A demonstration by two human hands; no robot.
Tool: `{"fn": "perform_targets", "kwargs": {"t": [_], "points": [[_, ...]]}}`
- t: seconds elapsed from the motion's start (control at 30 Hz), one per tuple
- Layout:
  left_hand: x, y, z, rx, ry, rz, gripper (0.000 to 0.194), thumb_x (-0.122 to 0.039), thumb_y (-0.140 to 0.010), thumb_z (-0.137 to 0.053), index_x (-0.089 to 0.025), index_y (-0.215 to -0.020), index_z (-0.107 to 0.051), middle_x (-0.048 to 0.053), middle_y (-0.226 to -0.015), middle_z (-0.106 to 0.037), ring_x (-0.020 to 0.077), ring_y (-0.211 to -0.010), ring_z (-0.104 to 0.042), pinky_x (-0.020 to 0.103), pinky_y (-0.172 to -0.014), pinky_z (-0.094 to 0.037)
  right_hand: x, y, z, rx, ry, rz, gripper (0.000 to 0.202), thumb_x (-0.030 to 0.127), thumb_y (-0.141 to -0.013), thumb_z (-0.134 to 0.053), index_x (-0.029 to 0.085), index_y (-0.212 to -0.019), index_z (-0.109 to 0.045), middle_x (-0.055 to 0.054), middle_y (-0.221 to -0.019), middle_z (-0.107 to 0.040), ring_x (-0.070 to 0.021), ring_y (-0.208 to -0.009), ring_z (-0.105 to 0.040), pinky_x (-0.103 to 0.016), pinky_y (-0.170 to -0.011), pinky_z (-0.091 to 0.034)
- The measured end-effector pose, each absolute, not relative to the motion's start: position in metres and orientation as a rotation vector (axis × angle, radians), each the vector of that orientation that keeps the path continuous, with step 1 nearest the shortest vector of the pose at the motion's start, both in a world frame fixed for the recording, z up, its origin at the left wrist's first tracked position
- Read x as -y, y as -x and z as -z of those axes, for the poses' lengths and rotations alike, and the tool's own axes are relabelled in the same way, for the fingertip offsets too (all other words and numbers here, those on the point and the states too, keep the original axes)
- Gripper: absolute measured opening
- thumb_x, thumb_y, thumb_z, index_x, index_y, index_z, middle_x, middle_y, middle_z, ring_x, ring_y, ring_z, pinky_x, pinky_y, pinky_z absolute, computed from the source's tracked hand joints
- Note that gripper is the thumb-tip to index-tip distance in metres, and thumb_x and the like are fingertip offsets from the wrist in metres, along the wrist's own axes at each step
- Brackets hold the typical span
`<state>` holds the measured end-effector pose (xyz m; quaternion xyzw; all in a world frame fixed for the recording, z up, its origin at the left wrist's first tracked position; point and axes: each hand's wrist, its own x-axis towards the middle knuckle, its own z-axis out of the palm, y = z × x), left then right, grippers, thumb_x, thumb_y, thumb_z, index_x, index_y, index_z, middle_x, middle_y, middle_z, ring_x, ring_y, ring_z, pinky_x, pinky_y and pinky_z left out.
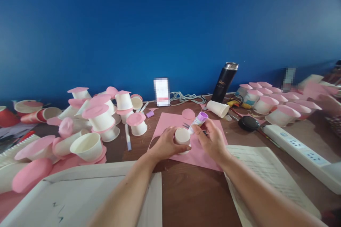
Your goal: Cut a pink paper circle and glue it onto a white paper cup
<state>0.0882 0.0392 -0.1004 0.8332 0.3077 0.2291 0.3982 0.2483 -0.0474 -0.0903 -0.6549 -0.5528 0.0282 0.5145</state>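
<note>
My left hand (168, 144) is wrapped round a small white paper cup (182, 136), its round end facing up. In my right hand (212, 139) is a purple and white glue stick (199, 120), tilted, its lower end close beside the cup's rim; whether they touch I cannot tell. Beneath both hands lies a pink paper sheet (207, 159). A loose pink paper circle (188, 114) rests at the sheet's far edge. Scissors (185, 125) lie on the sheet, partly hidden behind the glue stick and my right hand.
Many white cups with pink discs (99, 118) crowd the left, and more (282, 113) stand at the right. A black flask (224, 83), a lying white cup (217, 108), a tape measure (248, 123) and a power strip (301, 152) are to the right. A phone (162, 91) leans at the wall.
</note>
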Motion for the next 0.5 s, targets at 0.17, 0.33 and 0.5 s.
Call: {"fn": "perform_targets", "kwargs": {"t": [0.17,0.33,0.5], "points": [[-0.04,-0.089,0.101,-0.808,-2.137,-0.567,0.055,-0.046,-0.061,-0.076,-0.022,-0.107,-0.059,0.005,-0.111,-0.062,0.0259,-0.102,-0.057,0.039,-0.091,-0.043,0.045,-0.25,0.089,1.234,1.615,-0.141,0.024,0.043,-0.086,-0.055,0.02,-0.083,-0.057,-0.002,-0.074,-0.064,-0.0166,-0.064,-0.057,-0.027,-0.06,-0.043],[-0.042,-0.089,0.1,-0.809,-2.13,-0.561,0.056,-0.045,-0.061,-0.076,-0.022,-0.109,-0.058,0.005,-0.111,-0.062,0.0265,-0.103,-0.056,0.039,-0.09,-0.043,0.037,-0.258,0.096,0.928,1.448,-0.513,0.035,0.053,-0.08,-0.06,0.018,-0.078,-0.061,-0.002,-0.065,-0.063,-0.0166,-0.058,-0.059,-0.027,-0.053,-0.046],[-0.043,-0.09,0.103,-0.787,-2.123,-0.575,0.057,-0.046,-0.061,-0.077,-0.02,-0.108,-0.057,0.007,-0.111,-0.061,0.0269,-0.104,-0.055,0.04,-0.09,-0.043,0.031,-0.264,0.097,0.458,1.019,-1.025,0.027,0.041,-0.071,-0.076,0.017,-0.078,-0.064,0.002,-0.062,-0.062,-0.0096,-0.05,-0.055,-0.02,-0.048,-0.05]]}}
